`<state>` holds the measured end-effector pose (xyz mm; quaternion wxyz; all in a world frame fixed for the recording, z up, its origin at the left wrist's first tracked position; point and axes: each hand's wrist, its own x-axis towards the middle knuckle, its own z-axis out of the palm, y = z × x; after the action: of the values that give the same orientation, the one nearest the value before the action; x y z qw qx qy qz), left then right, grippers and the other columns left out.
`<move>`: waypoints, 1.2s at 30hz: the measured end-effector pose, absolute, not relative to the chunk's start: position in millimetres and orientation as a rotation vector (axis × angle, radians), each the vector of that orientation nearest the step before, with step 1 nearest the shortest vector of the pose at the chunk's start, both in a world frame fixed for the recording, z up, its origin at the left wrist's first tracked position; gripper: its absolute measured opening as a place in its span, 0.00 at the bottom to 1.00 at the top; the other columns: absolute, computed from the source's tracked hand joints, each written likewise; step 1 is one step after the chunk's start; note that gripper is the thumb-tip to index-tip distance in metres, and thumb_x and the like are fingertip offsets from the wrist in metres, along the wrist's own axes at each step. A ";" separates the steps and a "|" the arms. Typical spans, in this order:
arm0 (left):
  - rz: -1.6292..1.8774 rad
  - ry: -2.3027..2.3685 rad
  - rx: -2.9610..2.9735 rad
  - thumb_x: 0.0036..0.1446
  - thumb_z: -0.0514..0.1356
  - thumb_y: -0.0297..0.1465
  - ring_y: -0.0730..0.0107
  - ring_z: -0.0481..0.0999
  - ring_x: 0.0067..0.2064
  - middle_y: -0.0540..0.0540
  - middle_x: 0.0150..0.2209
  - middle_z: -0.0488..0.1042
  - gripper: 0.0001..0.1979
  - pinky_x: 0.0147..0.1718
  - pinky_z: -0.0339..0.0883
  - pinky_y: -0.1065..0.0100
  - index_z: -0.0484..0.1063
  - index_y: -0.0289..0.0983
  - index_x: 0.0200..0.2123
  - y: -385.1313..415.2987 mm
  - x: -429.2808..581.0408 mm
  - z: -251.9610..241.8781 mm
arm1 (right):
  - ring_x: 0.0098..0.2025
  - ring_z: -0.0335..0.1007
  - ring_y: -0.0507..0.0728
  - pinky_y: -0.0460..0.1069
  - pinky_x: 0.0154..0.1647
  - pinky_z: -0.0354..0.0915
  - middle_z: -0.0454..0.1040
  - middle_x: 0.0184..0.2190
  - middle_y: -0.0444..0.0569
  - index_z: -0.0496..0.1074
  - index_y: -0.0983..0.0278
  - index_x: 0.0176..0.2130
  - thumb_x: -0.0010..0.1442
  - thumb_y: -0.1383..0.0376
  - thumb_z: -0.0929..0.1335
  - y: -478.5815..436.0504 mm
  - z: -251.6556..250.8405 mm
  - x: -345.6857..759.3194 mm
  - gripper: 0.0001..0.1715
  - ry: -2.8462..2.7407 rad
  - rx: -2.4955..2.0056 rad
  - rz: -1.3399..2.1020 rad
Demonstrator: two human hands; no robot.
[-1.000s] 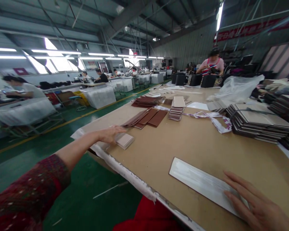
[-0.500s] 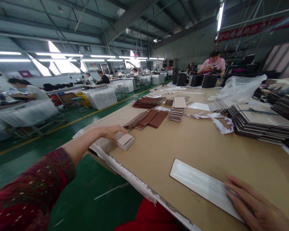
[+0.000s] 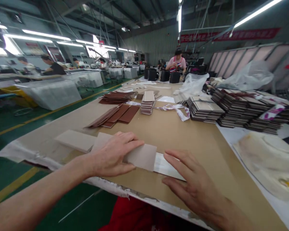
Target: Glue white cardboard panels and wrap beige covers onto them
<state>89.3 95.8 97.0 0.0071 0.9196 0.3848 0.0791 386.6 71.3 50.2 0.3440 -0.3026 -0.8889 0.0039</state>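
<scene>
One beige card point(image 3: 144, 156), long axis left-right, sits in the left hand point(image 3: 113, 157).

The left hand point(image 3: 113, 157) lies flat on a beige card point(image 3: 143, 156) that overlaps a white strip point(image 3: 167, 167). The right hand point(image 3: 195, 189) rests on the strip's right end, fingers spread. A card stack point(image 3: 75, 140) lies just left, and brown sheets point(image 3: 120, 115) lie farther off on the table point(image 3: 207, 144).

A factory hall: long counter point(image 3: 173, 134) with stacked boards point(image 3: 204, 110), metal roof with tube lights point(image 3: 45, 34), other workers point(image 3: 175, 62) at benches.
</scene>
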 end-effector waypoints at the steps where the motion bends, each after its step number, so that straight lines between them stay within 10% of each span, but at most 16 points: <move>1: 0.272 1.146 2.868 0.57 0.63 0.39 0.55 0.68 0.51 0.40 0.53 0.67 0.30 0.49 0.61 0.55 0.59 0.41 0.61 93.8 103.6 92.9 | 0.60 0.64 0.66 0.63 0.58 0.67 0.68 0.58 0.61 0.62 0.67 0.62 0.63 0.61 0.70 71.4 47.9 382.7 0.31 -2.351 -0.812 -0.007; 14: 0.855 1.405 2.593 0.58 0.62 0.41 0.48 0.54 0.67 0.40 0.68 0.53 0.42 0.65 0.51 0.48 0.44 0.45 0.69 102.3 107.4 55.1 | 0.57 0.70 0.66 0.62 0.59 0.67 0.71 0.58 0.58 0.68 0.64 0.60 0.62 0.57 0.68 99.4 34.3 481.7 0.29 -2.070 -1.306 0.021; 36: 0.560 1.338 2.341 0.55 0.64 0.44 0.47 0.60 0.64 0.39 0.64 0.62 0.39 0.63 0.52 0.45 0.54 0.44 0.66 117.3 105.6 -23.0 | 0.63 0.64 0.66 0.67 0.64 0.60 0.70 0.59 0.54 0.69 0.58 0.60 0.60 0.61 0.70 97.6 -13.9 498.8 0.30 -2.441 -1.209 0.269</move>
<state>105.6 117.3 -23.0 0.1926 0.8342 0.4767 0.1995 498.8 97.6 -13.9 0.2009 -0.4328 -0.8735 0.0963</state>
